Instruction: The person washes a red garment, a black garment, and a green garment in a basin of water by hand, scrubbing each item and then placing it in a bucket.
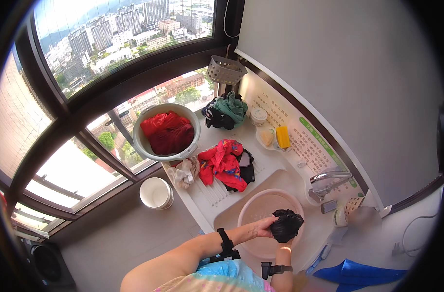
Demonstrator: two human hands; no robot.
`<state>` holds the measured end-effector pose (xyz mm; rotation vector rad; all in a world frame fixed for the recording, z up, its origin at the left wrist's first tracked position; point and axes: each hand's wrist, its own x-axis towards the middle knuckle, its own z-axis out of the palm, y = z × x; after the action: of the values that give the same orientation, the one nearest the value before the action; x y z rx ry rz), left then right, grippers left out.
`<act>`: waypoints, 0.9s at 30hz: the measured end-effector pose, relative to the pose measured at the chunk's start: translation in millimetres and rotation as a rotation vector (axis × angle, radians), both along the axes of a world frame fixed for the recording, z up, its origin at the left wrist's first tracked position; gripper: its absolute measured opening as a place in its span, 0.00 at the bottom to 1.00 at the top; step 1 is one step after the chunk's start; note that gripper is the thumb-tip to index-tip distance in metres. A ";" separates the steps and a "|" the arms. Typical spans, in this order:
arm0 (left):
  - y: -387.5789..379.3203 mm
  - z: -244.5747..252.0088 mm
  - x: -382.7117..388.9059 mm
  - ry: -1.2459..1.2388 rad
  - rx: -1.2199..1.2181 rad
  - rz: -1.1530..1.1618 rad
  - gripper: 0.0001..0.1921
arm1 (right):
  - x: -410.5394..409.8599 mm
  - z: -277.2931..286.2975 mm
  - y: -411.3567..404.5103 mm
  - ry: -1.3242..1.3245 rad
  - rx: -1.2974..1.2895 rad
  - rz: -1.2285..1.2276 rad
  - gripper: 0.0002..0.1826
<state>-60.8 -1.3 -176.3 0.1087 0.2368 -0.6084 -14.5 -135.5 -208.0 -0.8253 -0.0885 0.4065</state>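
Observation:
A bunched, wet-looking black cloth (287, 226) is gripped between my two hands, above a pink plastic basin (256, 206) that sits in a white laundry sink. My left hand (266, 227) has its fingers wrapped on the cloth's left side. From below, my right hand (287, 246) supports the cloth, which hides most of its fingers. Some water shows in the basin. Just beyond it, on the sink's ribbed washboard (211, 195), lies a red patterned garment (225, 164) partly over a black garment (248, 166). A whitish cloth (185, 171) is crumpled beside them.
A grey-green tub (197, 137) holds red clothes by the window. Black and green clothes (227, 109) are heaped nearby. A yellow block (283, 137), a chrome faucet (327, 179) and a brush (318, 259) line the right side. A white bucket (156, 193) stands on the left.

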 end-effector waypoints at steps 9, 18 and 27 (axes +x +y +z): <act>8.0 43.5 1.3 -0.261 0.707 -0.026 0.42 | 40.4 34.3 -23.0 0.215 0.124 0.134 0.25; 5.4 56.5 -4.3 -1.071 1.849 -0.134 0.30 | 41.9 18.9 -25.0 0.569 -0.363 0.137 0.13; 13.3 14.8 -16.0 -1.567 2.269 0.152 0.16 | -0.1 16.7 -17.0 0.649 -0.163 0.043 0.20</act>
<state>-76.7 12.0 -161.5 2.5859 -0.7242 0.3272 -14.6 -152.5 -191.2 -0.8176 0.5363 0.7113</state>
